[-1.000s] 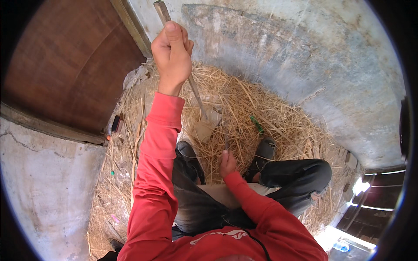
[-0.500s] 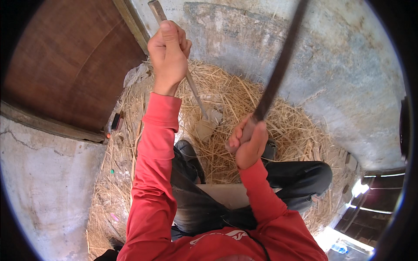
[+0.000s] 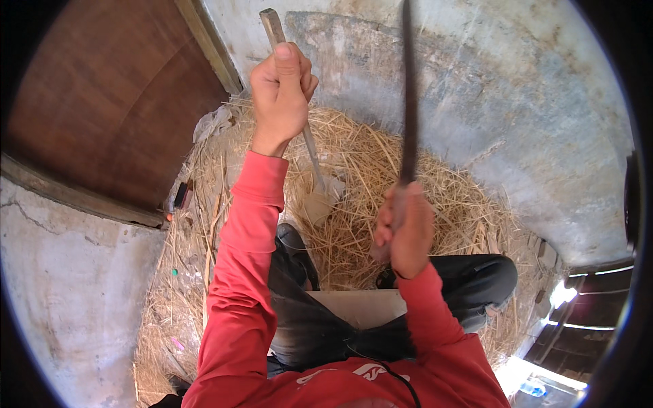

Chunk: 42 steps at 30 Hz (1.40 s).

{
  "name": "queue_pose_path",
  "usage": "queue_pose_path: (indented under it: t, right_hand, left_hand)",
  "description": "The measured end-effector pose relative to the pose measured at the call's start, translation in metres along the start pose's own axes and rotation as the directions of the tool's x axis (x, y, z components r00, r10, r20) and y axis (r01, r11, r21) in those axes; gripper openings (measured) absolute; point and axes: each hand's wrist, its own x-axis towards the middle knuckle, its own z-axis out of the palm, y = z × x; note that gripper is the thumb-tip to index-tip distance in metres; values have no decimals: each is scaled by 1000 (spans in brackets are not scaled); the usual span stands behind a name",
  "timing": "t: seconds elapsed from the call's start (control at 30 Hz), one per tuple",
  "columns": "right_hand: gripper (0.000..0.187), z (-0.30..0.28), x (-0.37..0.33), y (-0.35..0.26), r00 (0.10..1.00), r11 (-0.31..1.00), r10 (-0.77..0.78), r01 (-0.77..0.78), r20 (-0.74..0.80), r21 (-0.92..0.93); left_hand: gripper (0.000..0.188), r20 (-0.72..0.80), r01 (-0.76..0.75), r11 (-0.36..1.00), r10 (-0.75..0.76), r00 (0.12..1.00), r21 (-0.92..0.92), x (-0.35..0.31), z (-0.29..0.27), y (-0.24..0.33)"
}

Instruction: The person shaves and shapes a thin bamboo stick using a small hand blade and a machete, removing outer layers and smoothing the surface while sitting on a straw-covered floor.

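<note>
My left hand (image 3: 280,98) is closed around a pale wooden stick (image 3: 273,27), whose top end pokes out above the fist. The stick slants down to a pale, flat-looking block (image 3: 317,206) amid the straw; whether its tip touches the block is hard to tell. In my right hand (image 3: 411,228), slightly blurred, is a machete by its wooden handle. The long dark machete blade (image 3: 409,102) points toward the far wall, right of the stick and apart from it. Both arms are in red sleeves.
Cut straw or shavings (image 3: 354,251) cover the floor around my shoes. A curved grey wall (image 3: 517,122) rises ahead and right; a brown wooden panel (image 3: 102,102) is at left. Below my bent legs shows a pale seat-like edge (image 3: 360,307). A small dark object (image 3: 181,195) lies by the panel.
My left hand and the stick's top have moved a little right and nearer. The right hand has shifted right, while the machete blade has swung left to a more upright angle.
</note>
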Motion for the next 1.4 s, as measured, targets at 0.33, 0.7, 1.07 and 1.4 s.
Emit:
queue_pose_path:
  t: [0.33, 0.7, 1.07, 1.4]
  right_hand:
    - [42, -44, -49, 90, 952, 935, 272, -227, 138, -273]
    - [40, -21, -55, 112, 994, 986, -65, 78, 90, -147]
    - [43, -37, 9, 128, 982, 927, 175, -142, 65, -348]
    - [43, -77, -26, 253, 997, 805, -21, 63, 78, -590]
  left_hand:
    - [53, -8, -40, 989, 41, 999, 142, -2, 16, -15]
    - [51, -93, -38, 995, 47, 995, 91, -4, 19, -6]
    - [53, -240, -46, 994, 68, 968, 99, -4, -16, 0]
    - [53, -168, -65, 990, 86, 982, 127, -1, -8, -5]
